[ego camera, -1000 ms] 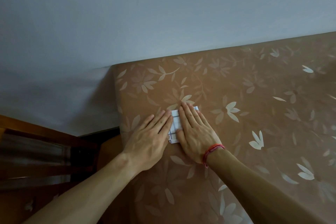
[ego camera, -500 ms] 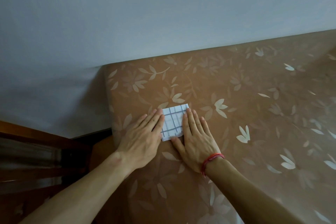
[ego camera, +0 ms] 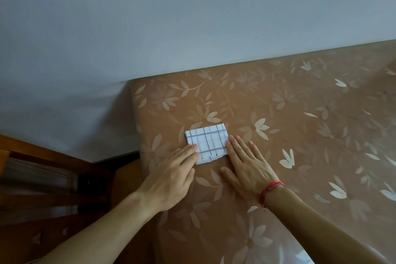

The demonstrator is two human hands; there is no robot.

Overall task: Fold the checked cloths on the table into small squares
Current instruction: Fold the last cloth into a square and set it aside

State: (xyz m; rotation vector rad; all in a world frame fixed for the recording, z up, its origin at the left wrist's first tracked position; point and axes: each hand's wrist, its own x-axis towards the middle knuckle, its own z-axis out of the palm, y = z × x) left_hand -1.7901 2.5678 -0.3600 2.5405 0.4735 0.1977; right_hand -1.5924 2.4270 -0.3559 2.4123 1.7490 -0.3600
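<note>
A white cloth with dark checks (ego camera: 207,142), folded into a small rectangle, lies flat near the table's left end. My left hand (ego camera: 171,174) lies flat with straight fingers, its fingertips touching the cloth's lower left corner. My right hand (ego camera: 246,165) lies flat on the table just right of the cloth, fingertips at its right edge. A red string bracelet circles my right wrist. Neither hand holds anything.
The table (ego camera: 300,135) wears a brown covering with pale flower prints and stands against a plain grey wall (ego camera: 171,17). Its left edge drops off just left of the cloth. Dark wooden furniture (ego camera: 42,178) stands at the lower left.
Both hands slid apart and back off the folded cloth, which they covered a second ago. The cloth now shows almost whole.
</note>
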